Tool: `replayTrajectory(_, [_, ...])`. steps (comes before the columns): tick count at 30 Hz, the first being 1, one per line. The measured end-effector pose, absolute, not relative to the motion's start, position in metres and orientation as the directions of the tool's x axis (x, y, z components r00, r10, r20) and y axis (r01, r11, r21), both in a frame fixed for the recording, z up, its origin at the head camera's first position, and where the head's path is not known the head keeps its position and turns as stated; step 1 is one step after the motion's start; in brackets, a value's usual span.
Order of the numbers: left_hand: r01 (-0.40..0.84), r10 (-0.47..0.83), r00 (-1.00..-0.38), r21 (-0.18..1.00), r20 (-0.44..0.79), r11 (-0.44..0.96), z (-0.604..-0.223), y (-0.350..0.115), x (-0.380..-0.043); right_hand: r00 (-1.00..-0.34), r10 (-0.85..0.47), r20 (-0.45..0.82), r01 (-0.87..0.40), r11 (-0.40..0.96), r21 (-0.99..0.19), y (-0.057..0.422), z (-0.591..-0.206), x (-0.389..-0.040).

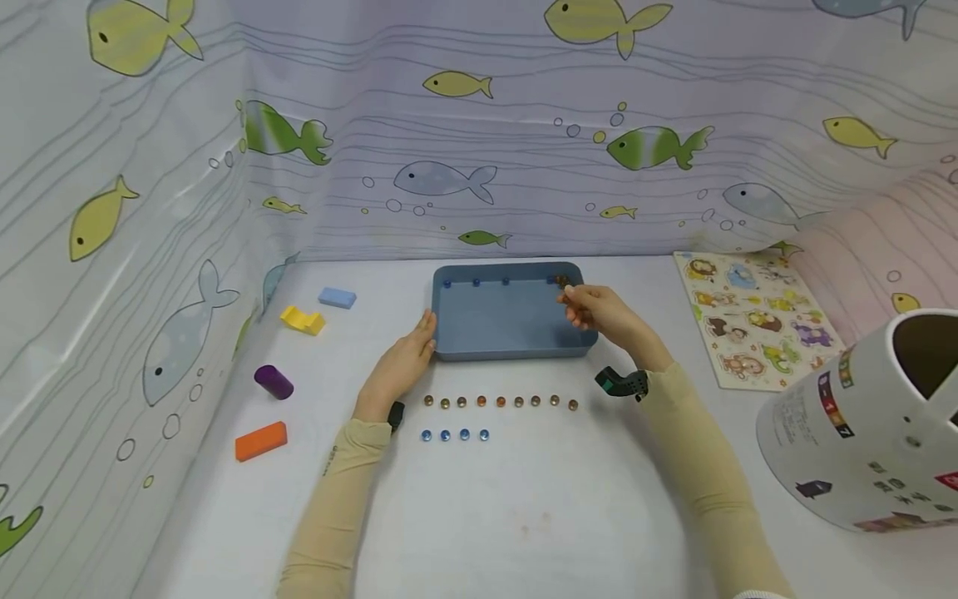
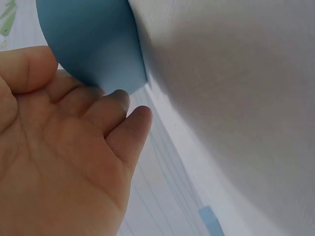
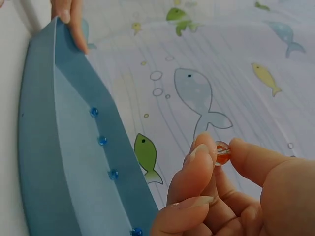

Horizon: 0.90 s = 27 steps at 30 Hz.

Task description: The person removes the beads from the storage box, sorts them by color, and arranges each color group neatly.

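A blue-grey tray lies on the white table. My left hand rests against its left wall with the fingers fairly straight; in the left wrist view they touch the tray's corner. Over the tray's right end, my right hand pinches a clear orange bead between thumb and fingertips. Several blue beads sit spaced along the far inner wall. A few amber beads show in the far right corner. In front of the tray lie a row of amber beads and a row of blue beads.
At the left are a light blue block, a yellow block, a purple cylinder and an orange block. A sticker sheet and a large white bucket stand right. A fish-print curtain hangs behind.
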<state>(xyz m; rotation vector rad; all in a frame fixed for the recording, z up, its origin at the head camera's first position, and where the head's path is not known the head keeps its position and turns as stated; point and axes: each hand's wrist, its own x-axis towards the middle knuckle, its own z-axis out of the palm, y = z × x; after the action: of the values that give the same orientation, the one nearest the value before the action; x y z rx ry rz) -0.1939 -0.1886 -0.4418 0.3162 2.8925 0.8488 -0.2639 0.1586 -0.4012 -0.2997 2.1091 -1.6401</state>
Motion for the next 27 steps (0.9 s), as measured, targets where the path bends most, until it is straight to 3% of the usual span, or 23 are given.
replayTrajectory(17, [0.19, 0.256, -0.966, 0.549, -0.045, 0.814, -0.44, -0.189, -0.198, -0.884, -0.409, -0.224, 0.131, 0.243, -0.961, 0.214, -0.423, -0.211])
replayTrajectory(27, [0.17, 0.248, -0.967, 0.567, -0.063, 0.806, -0.442, -0.19, -0.198, -0.875, -0.445, -0.189, 0.147, 0.128, -0.981, 0.215, -0.447, -0.218])
